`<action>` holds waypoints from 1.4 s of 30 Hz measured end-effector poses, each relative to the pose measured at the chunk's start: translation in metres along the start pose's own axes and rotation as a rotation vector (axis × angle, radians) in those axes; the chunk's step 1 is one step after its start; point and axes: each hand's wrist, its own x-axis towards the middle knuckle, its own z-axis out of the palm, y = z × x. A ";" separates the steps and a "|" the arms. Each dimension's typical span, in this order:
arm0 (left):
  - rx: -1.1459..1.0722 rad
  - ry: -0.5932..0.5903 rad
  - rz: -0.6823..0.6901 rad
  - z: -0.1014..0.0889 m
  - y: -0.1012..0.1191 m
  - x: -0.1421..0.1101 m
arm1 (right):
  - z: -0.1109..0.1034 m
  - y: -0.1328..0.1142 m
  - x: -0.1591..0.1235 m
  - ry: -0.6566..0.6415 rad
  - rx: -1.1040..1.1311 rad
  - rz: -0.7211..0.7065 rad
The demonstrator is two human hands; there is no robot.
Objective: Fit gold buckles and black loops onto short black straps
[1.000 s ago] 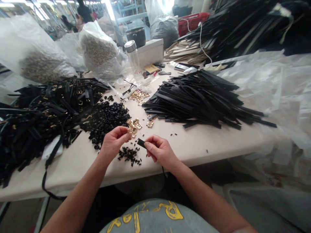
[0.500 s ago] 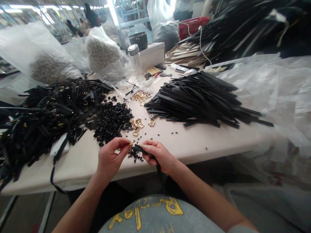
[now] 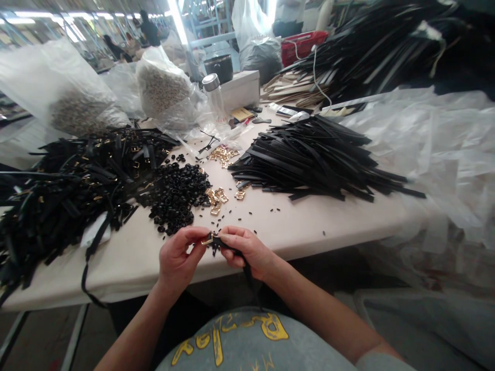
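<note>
Between thumb and fingers, my left hand (image 3: 181, 253) pinches a small gold buckle (image 3: 208, 240). My right hand (image 3: 247, 249) is closed on a black strap (image 3: 247, 273), whose tail hangs down toward my lap. The strap's end meets the buckle; whether it passes through the frame is too small to tell. Just beyond my left hand lies a heap of small black loops (image 3: 178, 193), with loose gold buckles (image 3: 217, 198) beside it. Tiny black bits (image 3: 214, 248) are scattered under my fingers.
A pile of plain black straps (image 3: 309, 159) lies at the right, and buckled straps (image 3: 73, 180) are heaped at the left. Behind stand clear bags (image 3: 164, 87), a glass bottle (image 3: 214, 98) and a white box (image 3: 240, 90). Plastic sheeting (image 3: 433, 139) covers the right side.
The buckle and the strap's end have come together between my hands. The buckle has turned, and more of its frame shows.
</note>
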 end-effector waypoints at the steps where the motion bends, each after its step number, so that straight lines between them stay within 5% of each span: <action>1: -0.008 0.006 -0.001 0.000 -0.001 -0.001 | 0.000 0.001 0.000 0.003 -0.009 -0.011; 5: -0.056 -0.015 -0.017 -0.003 0.004 0.002 | 0.000 -0.003 -0.005 0.029 -0.139 -0.061; 9: -0.190 -0.187 -0.208 -0.016 0.018 0.010 | -0.003 -0.014 -0.012 0.036 -0.332 -0.078; 13: -0.234 -0.297 -0.347 -0.027 0.026 0.014 | -0.004 -0.016 -0.011 0.222 -0.498 -0.254; 16: -0.235 -0.327 -0.386 -0.027 0.024 0.014 | -0.002 -0.006 -0.009 0.226 -0.590 -0.388; 21: -0.335 -0.299 -0.471 -0.019 0.013 0.012 | 0.000 0.004 -0.009 0.126 -0.738 -0.491; 32: -0.519 -0.115 -0.463 -0.004 0.010 0.007 | -0.001 0.004 -0.007 0.134 -0.667 -0.397; 42: -0.672 -0.181 -0.610 0.006 0.006 0.003 | 0.001 0.002 -0.009 0.181 -0.984 -0.548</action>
